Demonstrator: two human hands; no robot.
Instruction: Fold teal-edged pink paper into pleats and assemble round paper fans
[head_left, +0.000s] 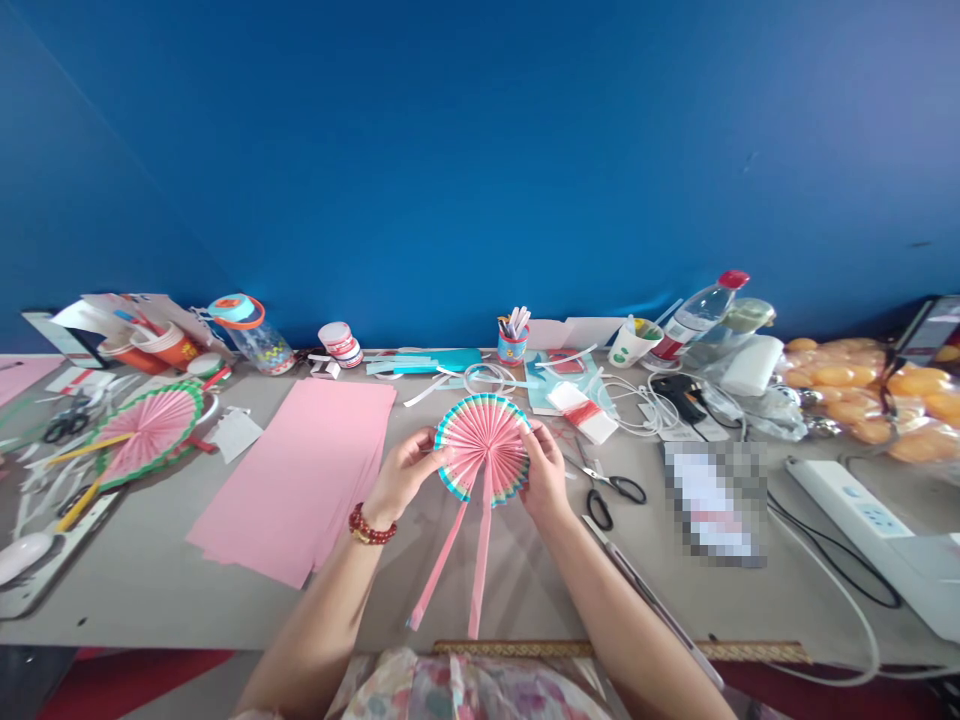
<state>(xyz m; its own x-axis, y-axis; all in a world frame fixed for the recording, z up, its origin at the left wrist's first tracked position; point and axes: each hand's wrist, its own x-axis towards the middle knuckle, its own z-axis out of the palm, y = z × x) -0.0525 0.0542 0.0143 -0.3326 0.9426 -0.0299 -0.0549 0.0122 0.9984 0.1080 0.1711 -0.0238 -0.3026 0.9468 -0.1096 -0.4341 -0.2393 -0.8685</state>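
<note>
Between my two hands is a round pleated paper fan [480, 435], pink with a blue and yellow edge. Two long pink strips [480, 570] hang from it toward me. My left hand [405, 470] pinches the fan's left rim, and a red bead bracelet circles that wrist. At the right rim my right hand [543, 468] grips the fan, thumb on the front and fingers partly hidden behind. A stack of pink paper [300, 470] lies left of my left hand. Scissors [611, 487] with black handles rest just right of my right hand.
Another pink fan [150, 430] with a green edge lies at left. Along the wall stand a water bottle [251, 330], a pen cup [512, 345], a paper cup [634, 342] and a plastic bottle [694, 318]. A power strip [862, 500] and cables are at right; a ruler [622, 650] lines the front edge.
</note>
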